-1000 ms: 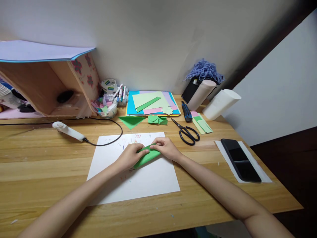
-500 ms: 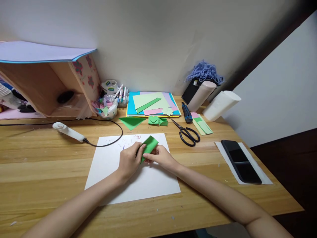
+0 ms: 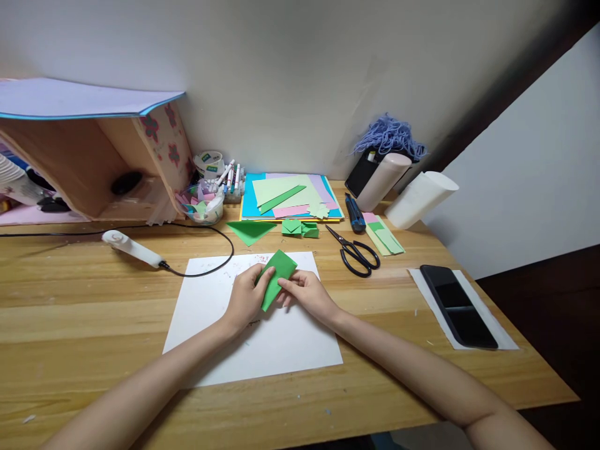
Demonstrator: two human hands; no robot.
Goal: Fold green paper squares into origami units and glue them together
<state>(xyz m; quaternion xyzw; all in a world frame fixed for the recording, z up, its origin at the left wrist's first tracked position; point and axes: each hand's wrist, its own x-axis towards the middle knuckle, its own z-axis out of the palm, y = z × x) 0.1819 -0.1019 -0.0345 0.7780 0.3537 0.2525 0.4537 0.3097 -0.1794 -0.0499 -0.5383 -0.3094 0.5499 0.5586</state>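
Note:
A folded piece of green paper (image 3: 280,269) is held tilted over a white sheet (image 3: 210,350) on the table. My left hand (image 3: 248,290) is closed on its left edge, thumb on top. From the right side my right hand (image 3: 307,294) pinches it, thumb on the face and fingers underneath, partly hidden. Beyond the sheet lie a green paper triangle (image 3: 252,232) and some small folded green paper pieces (image 3: 300,228). Black-handled scissors (image 3: 356,251) lie open to the right of these.
Coloured paper sheets (image 3: 262,187) are stacked by the wall. A blue utility knife (image 3: 355,214), paper strips (image 3: 384,236) and a white roll (image 3: 424,197) stand or lie at right. A phone (image 3: 457,306) lies far right. A corded white tool (image 3: 134,249) is at left.
The green paper has turned so that more of its flat face shows. Both hands still hold it, and the right thumb has shifted slightly up along it.

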